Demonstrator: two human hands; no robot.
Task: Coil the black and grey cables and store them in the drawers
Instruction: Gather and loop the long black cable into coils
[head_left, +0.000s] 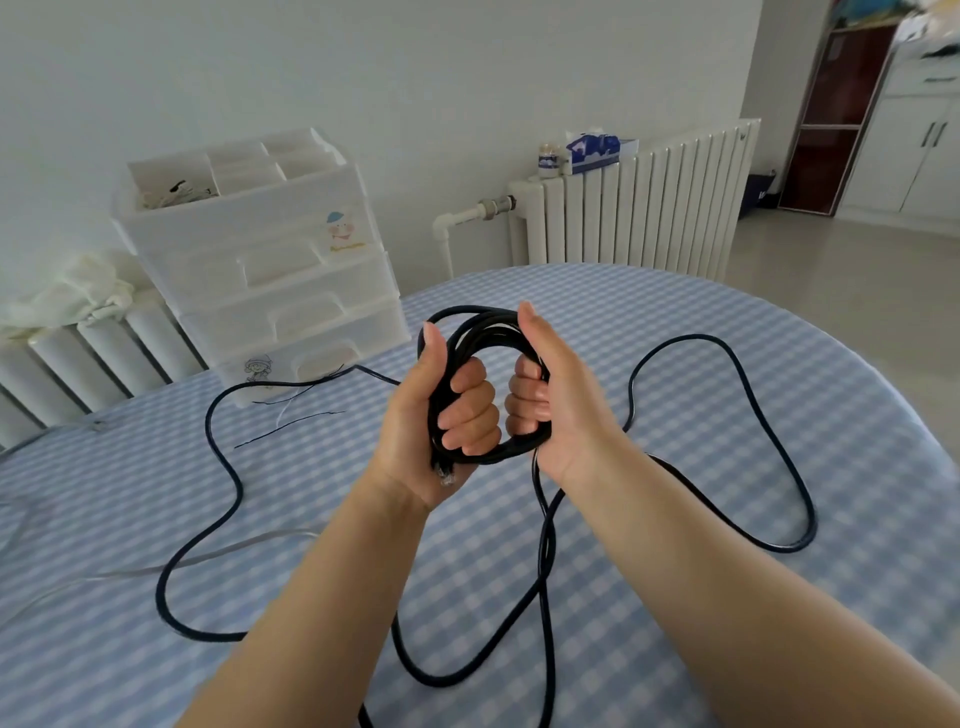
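Both hands grip one bundle: the left hand (441, 410) and right hand (545, 395) curl their fingers round opposite sides of the coiled black cable (485, 322), held above the checked table (675, 322). Keep each new loop the same size; feed slack evenly from the loose length. Cable runs off the lower frame edge. A pale cable at left may be the grey one; uncertain. Drawers (270, 270) stand behind, shut.
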